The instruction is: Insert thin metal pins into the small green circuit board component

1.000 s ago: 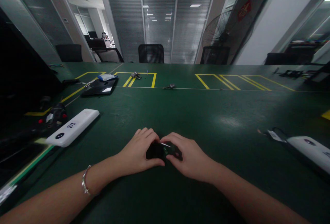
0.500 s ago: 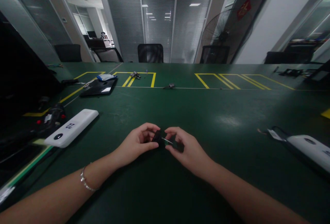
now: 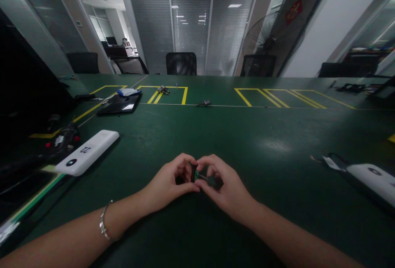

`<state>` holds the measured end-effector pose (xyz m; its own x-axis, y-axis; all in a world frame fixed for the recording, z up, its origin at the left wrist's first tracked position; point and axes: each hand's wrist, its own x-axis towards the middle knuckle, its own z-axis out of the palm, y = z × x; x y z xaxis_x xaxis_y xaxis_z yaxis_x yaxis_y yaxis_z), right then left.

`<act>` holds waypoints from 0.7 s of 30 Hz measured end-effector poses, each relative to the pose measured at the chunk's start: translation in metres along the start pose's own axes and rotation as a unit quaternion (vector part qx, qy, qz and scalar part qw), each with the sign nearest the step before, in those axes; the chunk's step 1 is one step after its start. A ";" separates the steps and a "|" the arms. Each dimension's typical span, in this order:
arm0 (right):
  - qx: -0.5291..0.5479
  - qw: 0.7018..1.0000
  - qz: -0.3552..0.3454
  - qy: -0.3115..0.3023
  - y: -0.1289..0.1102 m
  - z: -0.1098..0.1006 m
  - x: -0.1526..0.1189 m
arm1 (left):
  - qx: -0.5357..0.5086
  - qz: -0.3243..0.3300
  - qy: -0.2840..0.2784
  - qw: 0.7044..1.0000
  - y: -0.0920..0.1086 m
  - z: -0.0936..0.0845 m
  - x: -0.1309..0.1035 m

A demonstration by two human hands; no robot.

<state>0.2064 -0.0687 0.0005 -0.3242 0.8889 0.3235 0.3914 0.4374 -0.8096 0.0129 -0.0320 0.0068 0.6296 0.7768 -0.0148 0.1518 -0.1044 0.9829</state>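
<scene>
Now L hand (image 3: 168,183) & R hand (image 3: 230,187) arch inward, fingertips near-meeting, both clamped on small green-&-black pc (image 3: 196,174).

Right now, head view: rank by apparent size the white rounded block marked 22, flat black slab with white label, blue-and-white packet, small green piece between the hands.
1. White block
2. Black slab
3. Blue-and-white packet
Unranked: green piece, partly hidden by fingers and nearer the camera.
</scene>
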 end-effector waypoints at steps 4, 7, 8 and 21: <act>-0.002 1.000 0.002 -0.003 0.001 0.001 0.001 | 0.017 -0.008 0.000 1.000 -0.002 0.000 0.001; 0.005 1.000 0.000 -0.007 0.001 0.001 0.001 | 0.012 -0.007 -0.006 1.000 -0.005 0.000 0.002; 0.007 1.000 -0.001 -0.008 0.000 0.001 0.001 | 0.006 -0.009 -0.007 1.000 -0.006 -0.001 0.002; -0.004 1.000 -0.023 0.008 0.001 0.001 0.002 | -0.068 -0.024 -0.019 0.997 -0.008 -0.002 0.003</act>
<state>0.2050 -0.0665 -0.0006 -0.3280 0.8701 0.3679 0.3830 0.4785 -0.7902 0.0127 -0.0276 -0.0004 0.6534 0.7539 -0.0676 0.0801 0.0199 0.9966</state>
